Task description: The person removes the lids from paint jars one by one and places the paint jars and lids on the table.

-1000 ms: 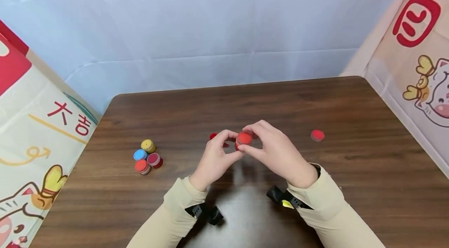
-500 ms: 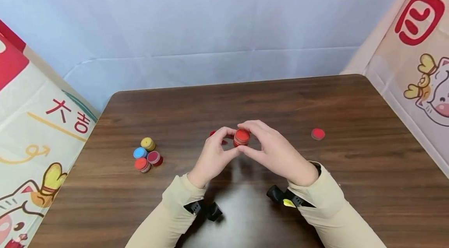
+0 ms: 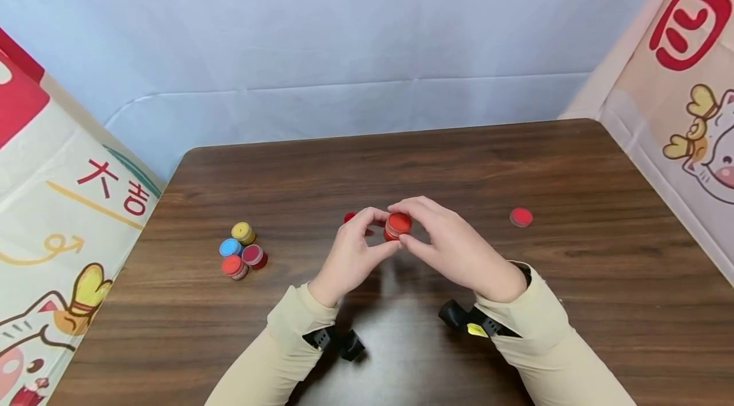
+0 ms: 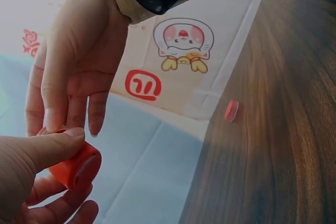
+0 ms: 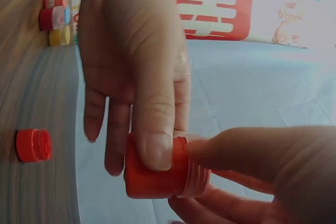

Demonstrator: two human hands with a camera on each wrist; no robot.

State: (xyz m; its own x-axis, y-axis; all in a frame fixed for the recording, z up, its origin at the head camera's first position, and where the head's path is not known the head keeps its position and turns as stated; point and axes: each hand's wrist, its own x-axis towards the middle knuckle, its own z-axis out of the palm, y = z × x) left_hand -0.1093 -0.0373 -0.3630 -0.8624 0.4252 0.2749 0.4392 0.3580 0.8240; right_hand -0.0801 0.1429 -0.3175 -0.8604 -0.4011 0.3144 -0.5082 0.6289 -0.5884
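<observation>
A small red paint jar with a clear-rimmed screw lid is held between both hands above the middle of the table. My left hand grips the jar's body, its thumb pressed on the red side. Thumb and fingers of my right hand pinch around the lid at the other end. On the table beyond the left hand stands a second red jar with its threaded mouth uncovered; the left fingers partly cover it in the head view. A loose red lid lies flat to the right.
Several closed jars stand grouped at the left: yellow, blue, dark red and orange-red. The brown wooden table meets a pale cloth backdrop behind it, with printed cloths on both sides.
The right thumb has shifted rightward along the lid's near edge, and the jar has tilted slightly between the hands. The left hand keeps its grip; the things on the table have stayed put.
</observation>
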